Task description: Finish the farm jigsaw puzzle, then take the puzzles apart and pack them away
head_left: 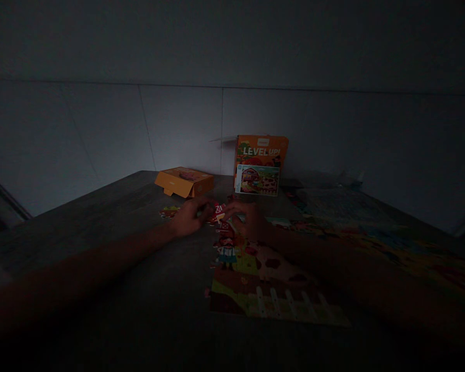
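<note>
In the dim head view, a partly assembled farm jigsaw puzzle (271,258) lies on the table, showing a farmer, a pink cow and a white fence. At its upper left edge, a red puzzle piece (218,211) with a white barn-door pattern sits between my hands. My left hand (190,216) has its fingers curled at the piece's left side. From the right, my right hand (251,219) pinches the piece's other side, its forearm covering part of the puzzle. The fingertips are dark, and the exact contact is hard to see.
Behind the hands lies an orange box (186,179) with a flap hanging. An orange "LEVEL UP!" box (261,147) stands near the wall, a picture card (258,180) leaning on it. Many loose pieces (403,248) and clear plastic wrap (333,194) cover the table's right side. Several pieces (169,211) lie left.
</note>
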Motion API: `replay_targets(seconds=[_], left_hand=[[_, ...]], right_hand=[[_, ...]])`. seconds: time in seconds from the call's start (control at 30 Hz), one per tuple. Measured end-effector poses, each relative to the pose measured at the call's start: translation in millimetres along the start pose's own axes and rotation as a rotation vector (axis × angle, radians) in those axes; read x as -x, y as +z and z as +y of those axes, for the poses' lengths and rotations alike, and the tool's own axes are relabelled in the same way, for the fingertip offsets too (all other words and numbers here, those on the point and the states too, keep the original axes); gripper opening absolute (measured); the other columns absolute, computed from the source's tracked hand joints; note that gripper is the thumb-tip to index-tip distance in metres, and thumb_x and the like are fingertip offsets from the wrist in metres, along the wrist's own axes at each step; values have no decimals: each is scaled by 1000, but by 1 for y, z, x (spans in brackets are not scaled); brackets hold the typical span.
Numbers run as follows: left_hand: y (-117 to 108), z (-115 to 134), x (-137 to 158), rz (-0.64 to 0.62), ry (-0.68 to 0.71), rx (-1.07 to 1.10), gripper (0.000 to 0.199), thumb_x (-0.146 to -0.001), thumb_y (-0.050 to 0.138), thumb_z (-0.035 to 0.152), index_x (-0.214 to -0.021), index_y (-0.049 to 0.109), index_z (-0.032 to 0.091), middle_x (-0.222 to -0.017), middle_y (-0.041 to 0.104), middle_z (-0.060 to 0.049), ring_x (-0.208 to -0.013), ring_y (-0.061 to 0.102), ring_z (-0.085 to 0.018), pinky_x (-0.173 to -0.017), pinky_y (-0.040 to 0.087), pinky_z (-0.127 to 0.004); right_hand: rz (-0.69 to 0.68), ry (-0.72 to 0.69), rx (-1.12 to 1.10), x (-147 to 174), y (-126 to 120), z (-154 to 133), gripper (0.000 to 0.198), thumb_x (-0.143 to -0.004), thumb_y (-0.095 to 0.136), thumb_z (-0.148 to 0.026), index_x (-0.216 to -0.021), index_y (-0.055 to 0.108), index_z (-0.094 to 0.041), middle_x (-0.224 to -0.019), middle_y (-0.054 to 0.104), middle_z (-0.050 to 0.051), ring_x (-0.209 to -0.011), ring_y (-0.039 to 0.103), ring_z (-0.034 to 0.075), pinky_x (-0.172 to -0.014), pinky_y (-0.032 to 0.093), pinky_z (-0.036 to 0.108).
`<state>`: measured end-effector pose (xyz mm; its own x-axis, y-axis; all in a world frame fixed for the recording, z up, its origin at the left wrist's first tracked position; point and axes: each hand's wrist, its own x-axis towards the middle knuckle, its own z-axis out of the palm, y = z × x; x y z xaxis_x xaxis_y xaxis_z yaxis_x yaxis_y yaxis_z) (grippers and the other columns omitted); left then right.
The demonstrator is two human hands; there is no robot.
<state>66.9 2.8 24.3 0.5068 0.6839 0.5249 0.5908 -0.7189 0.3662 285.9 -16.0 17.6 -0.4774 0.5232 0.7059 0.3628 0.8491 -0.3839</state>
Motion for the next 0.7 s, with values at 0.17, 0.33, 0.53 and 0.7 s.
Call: replay_targets(seconds=[0.17, 0.33, 0.53, 0.7], left_hand=[[3, 5, -2, 22, 21, 102, 20, -88, 52, 32, -95, 58, 15, -87, 61, -5, -79, 56, -16, -70, 46, -26], [-10, -3, -15, -132, -108, 193, 18, -85, 50, 23, -93, 62, 14, -82, 65, -4, -74, 59, -15, -64, 46, -24], [-26, -13, -20, -480, -21, 15, 21, -82, 52, 18, -90, 70, 14, -88, 71, -6, -75, 62, -16, -67, 46, -23], [-43, -6, -17, -592, 58, -145, 31, -76, 68, 37, -101, 70, 19, -92, 67, -5, -75, 60, -17, -64, 42, -22]], right_hand=[[-48, -56, -11, 2, 1, -3, 29, -71, 49, -7, -94, 63, -18, -83, 74, 3, -81, 69, 18, -79, 51, 30], [129, -118, 53, 0, -1, -9, 20, -80, 46, -9, -85, 63, -18, -83, 70, 6, -80, 65, 18, -77, 49, 30], [-122, -107, 235, -2, 8, 2, 15, -79, 55, -12, -87, 67, -16, -80, 67, 7, -75, 61, 18, -71, 46, 28], [-241, -42, 318, 0, 11, 5, 20, -75, 56, -8, -89, 69, -15, -83, 65, 7, -76, 58, 17, -70, 44, 26]])
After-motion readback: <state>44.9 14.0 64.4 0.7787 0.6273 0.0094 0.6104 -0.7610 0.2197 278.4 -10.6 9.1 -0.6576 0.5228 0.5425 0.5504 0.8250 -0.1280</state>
